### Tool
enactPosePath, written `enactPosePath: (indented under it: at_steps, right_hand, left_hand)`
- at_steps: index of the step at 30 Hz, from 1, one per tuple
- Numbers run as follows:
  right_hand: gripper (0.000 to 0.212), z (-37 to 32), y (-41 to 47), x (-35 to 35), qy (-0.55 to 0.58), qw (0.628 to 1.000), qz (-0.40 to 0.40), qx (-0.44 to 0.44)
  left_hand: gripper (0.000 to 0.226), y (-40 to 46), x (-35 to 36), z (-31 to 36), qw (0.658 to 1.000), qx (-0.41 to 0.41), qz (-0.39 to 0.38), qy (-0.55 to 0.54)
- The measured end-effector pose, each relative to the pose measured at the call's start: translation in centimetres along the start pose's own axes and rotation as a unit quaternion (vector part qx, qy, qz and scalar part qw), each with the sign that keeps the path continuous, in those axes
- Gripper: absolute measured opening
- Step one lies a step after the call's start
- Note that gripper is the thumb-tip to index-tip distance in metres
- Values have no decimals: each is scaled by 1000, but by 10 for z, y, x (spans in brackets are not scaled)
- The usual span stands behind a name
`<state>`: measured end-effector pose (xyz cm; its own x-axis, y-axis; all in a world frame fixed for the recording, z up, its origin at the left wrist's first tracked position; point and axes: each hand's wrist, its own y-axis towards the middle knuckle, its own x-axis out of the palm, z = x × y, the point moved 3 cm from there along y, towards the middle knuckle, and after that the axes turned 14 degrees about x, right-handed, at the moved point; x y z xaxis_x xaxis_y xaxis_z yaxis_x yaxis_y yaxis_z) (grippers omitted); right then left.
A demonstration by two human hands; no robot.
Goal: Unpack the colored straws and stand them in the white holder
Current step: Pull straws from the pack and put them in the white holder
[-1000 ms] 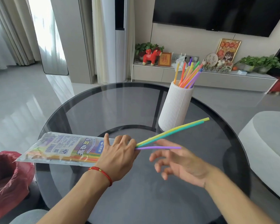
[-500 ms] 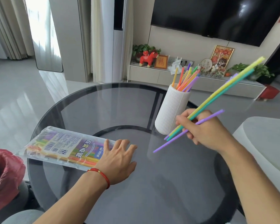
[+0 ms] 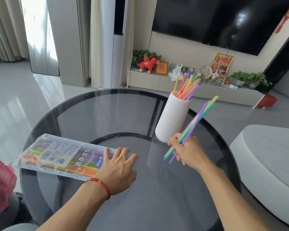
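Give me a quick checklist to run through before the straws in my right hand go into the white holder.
1. Grip: right hand is closed around the loose straws, a purple, a yellow and a teal one. Ok.
2. Straw ends even: lower tips are staggered below the fist. Not ok.
3. Holder upright: white holder stands on the glass table. Ok.
4. Room inside: straws already in it lean to one side, with open space at the rim. Ok.
5. Straws above the opening: they are beside the holder, lower than its rim. Not ok.
6. Packet steady: left hand lies flat on the straw packet. Ok.
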<state>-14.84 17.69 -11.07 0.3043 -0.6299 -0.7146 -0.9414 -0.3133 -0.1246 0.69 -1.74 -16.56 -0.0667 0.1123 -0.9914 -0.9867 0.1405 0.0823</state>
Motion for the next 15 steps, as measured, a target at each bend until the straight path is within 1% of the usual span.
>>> enactPosePath:
  at_steps: [2, 4, 6, 9, 11, 15]
  right_hand:
    - [25, 3, -3, 4, 2, 1000, -12, 4]
    - [28, 5, -6, 6, 10, 1000, -16, 12]
    - [30, 2, -5, 0, 53, 998, -15, 11]
    - [32, -8, -1, -21, 131, 991, -7, -14]
    - [31, -21, 2, -41, 185, 982, 17, -43]
    - [29, -65, 12, -93, 280, 949, 93, -112]
  left_hand:
    - [46, 2, 0, 2, 1000, -5, 13, -24]
    - [45, 5, -3, 7, 996, -10, 46, -77]
    - [43, 9, -11, 10, 982, -10, 112, -149]
    - [36, 10, -22, 11, 945, 3, 219, -242]
    - [33, 7, -25, 9, 934, 6, 250, -256]
    - [31, 4, -28, 5, 931, 7, 276, -237]
